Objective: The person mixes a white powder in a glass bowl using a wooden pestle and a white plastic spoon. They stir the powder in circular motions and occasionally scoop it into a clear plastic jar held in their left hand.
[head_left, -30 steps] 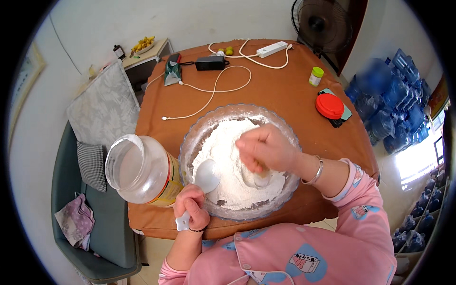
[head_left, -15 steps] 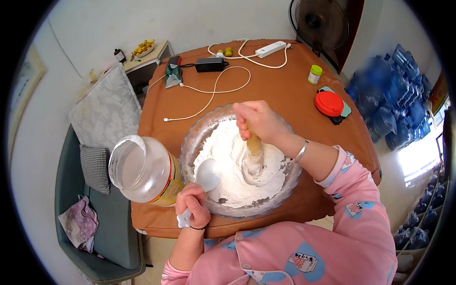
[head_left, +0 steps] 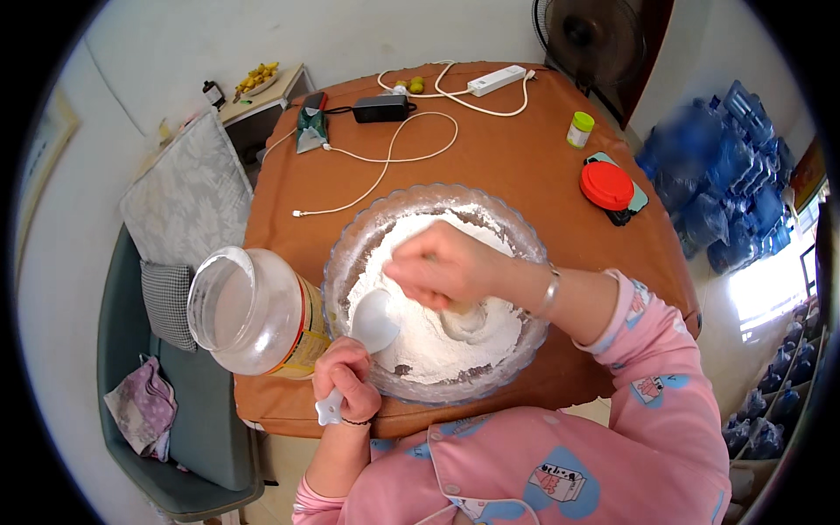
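Right hand (head_left: 446, 267) clamped on wooden stirrer, swung back to frame centre over flour (head_left: 437, 341); left hand (head_left: 346, 381) grips white spoon (head_left: 372, 319). Mixing ongoing.

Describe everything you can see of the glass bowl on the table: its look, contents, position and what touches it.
The glass bowl is wide, round and clear, with a ribbed rim dusted in flour. It stands upright on the brown table, near its front edge, beside an open plastic jar. White flour fills it. The right hand works a wooden tool in the flour; the left hand holds a white spoon over its rim.
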Demonstrator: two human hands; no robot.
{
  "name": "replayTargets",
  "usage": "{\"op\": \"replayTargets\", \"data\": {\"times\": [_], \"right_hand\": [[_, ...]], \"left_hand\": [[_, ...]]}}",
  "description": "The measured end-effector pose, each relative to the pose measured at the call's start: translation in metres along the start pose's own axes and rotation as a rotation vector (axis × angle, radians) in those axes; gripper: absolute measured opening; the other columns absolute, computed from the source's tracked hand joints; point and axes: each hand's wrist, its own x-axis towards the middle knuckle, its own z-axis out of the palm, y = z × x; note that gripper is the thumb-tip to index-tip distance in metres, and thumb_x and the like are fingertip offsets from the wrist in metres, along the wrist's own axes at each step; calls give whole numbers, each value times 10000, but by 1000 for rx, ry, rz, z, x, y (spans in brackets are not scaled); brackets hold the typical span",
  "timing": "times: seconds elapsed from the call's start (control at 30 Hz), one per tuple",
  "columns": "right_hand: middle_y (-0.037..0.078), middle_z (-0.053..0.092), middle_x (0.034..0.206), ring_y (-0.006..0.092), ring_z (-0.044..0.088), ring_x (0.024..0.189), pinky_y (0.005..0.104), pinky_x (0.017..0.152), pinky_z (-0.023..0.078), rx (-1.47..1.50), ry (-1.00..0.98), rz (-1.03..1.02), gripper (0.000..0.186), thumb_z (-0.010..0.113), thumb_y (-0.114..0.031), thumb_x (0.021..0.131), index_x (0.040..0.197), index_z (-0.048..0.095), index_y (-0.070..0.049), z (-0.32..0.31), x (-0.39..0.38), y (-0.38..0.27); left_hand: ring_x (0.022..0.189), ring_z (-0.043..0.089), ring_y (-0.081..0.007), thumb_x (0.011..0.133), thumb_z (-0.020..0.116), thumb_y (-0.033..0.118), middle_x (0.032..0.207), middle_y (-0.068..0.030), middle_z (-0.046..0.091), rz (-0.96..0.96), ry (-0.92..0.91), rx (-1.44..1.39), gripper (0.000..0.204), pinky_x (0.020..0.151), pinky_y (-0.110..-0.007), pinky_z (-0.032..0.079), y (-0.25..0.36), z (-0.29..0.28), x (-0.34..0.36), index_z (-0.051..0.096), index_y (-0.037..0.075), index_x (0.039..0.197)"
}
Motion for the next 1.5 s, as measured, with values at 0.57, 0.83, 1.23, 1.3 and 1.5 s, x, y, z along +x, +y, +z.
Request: {"op": "replayTargets", "data": {"times": [0.57, 0.83, 1.23, 1.3, 1.5], "right_hand": [[27, 508, 552, 97, 479, 459, 259, 469, 413, 316, 650, -93, 373, 513, -250, 975, 664, 509, -44, -43, -25, 19], [87, 525, 565, 78, 437, 518, 292, 488, 395, -296, -35, -476, 305, 596, -159, 919, 673, 556, 18, 17, -6, 17], [17, 519, 551, 71, 506, 465, 231, 455, 413, 93, 679, -120, 384, 519, -233, 969, 645, 525, -25, -38, -3, 24], [14, 519, 553, 70, 503, 464, 230, 456, 413, 99, 643, -107, 384, 516, -239, 973, 651, 525, -30, -41, -12, 15], [3, 533, 572, 57, 495, 476, 227, 456, 405, -89, 218, -6, 376, 537, -227, 970, 646, 524, -38, -14, -32, -22]], "left_hand": [[501, 322, -98, 1052, 340, 300, 570, 14, 352, -1, 0, 75, 313, 482, -264, 274, 4, 5, 6, 477, 50, 924], [497, 358, -95, 1043, 363, 272, 653, -47, 483, 14, -17, 8, 300, 478, -252, 296, 0, 2, 3, 494, 21, 945], [499, 309, -87, 1046, 372, 286, 578, 13, 356, 4, 4, 52, 300, 475, -252, 260, 0, 4, 5, 489, 41, 920], [501, 311, -87, 1047, 372, 282, 577, 13, 356, 6, 3, 41, 297, 476, -253, 260, -1, 5, 4, 489, 40, 922], [504, 326, -92, 1050, 352, 304, 576, 15, 351, -39, -22, 80, 317, 478, -251, 272, 4, 0, 2, 484, 48, 918]]}}
